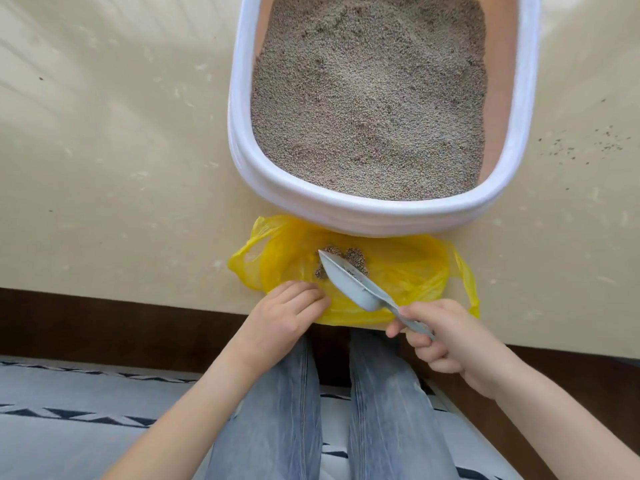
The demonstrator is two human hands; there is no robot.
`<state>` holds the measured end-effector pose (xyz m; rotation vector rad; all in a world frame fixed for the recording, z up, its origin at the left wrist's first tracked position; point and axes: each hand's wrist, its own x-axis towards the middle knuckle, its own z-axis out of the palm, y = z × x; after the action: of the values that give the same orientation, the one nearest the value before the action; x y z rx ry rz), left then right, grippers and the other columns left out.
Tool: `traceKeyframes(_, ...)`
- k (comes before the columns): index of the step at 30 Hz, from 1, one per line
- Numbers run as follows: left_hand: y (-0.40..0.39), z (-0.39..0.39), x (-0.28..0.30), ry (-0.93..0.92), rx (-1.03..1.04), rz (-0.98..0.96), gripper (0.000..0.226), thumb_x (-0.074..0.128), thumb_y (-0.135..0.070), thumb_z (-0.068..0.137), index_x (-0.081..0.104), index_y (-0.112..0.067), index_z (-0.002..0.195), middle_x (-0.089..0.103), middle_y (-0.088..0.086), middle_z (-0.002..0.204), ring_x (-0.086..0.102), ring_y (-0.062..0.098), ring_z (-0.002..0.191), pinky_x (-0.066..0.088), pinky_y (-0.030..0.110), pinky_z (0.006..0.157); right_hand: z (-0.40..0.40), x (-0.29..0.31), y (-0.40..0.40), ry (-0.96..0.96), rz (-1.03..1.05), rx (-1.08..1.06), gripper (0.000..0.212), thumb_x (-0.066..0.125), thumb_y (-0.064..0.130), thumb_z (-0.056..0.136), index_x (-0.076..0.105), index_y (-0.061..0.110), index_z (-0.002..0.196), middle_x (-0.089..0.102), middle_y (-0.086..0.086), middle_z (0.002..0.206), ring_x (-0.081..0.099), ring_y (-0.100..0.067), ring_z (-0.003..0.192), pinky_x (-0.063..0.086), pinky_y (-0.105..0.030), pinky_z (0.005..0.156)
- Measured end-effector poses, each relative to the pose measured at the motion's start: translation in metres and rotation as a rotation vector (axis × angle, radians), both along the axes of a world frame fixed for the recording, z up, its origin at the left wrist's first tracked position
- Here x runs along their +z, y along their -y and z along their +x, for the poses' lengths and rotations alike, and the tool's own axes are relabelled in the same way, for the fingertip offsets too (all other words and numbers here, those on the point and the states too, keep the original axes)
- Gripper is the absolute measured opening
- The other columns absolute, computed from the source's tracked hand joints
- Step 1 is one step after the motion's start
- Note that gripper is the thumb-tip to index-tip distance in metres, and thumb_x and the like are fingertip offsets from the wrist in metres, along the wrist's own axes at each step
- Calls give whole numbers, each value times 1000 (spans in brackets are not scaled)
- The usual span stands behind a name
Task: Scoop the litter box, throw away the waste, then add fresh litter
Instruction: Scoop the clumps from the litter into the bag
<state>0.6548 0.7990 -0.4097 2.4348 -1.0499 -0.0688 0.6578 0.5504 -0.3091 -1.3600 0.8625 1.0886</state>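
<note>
A white-rimmed litter box full of grey-brown litter stands on the beige floor. Just in front of it lies an open yellow plastic bag with clumps of waste inside. My right hand grips the handle of a grey scoop, whose tip is tilted down into the bag over the clumps. My left hand holds the bag's near edge with curled fingers.
Scattered litter grains lie on the floor right of the box. A dark wooden strip borders the floor, with a grey patterned rug below it. My legs in blue jeans are at the bottom centre.
</note>
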Motion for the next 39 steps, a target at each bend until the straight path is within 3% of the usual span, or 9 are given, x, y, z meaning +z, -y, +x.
traceKeyframes(4,1,1,2,-3,0,-9,21,65,0,84,70,-4,104,68,9,105,64,27,100,48,35,92,7,-3,6,-225,238,-231,29,56,29,82,63,1,84,28,5,57,17,-1,38,8,-11,29)
traceKeyframes(9,2,2,2,-2,1,-12,18,63,-1,87,71,-4,103,69,10,104,64,27,99,49,36,91,5,-2,13,-305,333,-302,30,60,29,77,64,0,83,24,5,59,17,0,38,9,-10,29)
traceKeyframes(18,0,3,1,14,16,-15,19,61,0,87,70,-3,103,68,11,104,63,28,100,46,35,93,-1,8,8,-79,169,-12,32,46,25,94,64,1,84,28,2,57,15,-4,41,11,-10,32)
traceKeyframes(24,-4,7,15,-31,25,-46,15,61,-11,89,67,-5,101,64,9,99,55,27,99,44,34,91,11,38,2,43,243,125,26,63,30,80,68,5,80,30,1,55,16,-6,41,14,-10,35)
traceKeyframes(30,-6,24,55,19,10,-54,28,63,-27,91,67,-7,110,64,5,109,56,24,105,41,32,98,43,81,3,210,298,126,31,52,34,81,68,8,80,29,1,56,15,-7,41,15,-10,35)
traceKeyframes(34,-5,65,83,133,101,-121,28,68,-24,88,69,-5,109,66,6,110,59,24,106,44,33,98,78,96,7,361,184,-19,25,60,28,82,67,4,78,27,0,54,15,-6,38,16,-9,34)
traceKeyframes(37,1,109,98,192,174,-174,29,68,-24,88,69,-3,109,67,7,110,60,26,106,47,37,95,106,92,10,479,-54,-87,28,51,18,92,66,5,73,29,0,53,19,-7,37,17,-10,36)
traceKeyframes(39,8,140,101,205,178,-177,31,68,-26,89,68,-3,110,66,7,110,60,26,106,47,39,93,123,82,11,592,-291,-13,29,53,26,90,64,8,70,32,2,53,25,-9,40,21,-16,42)
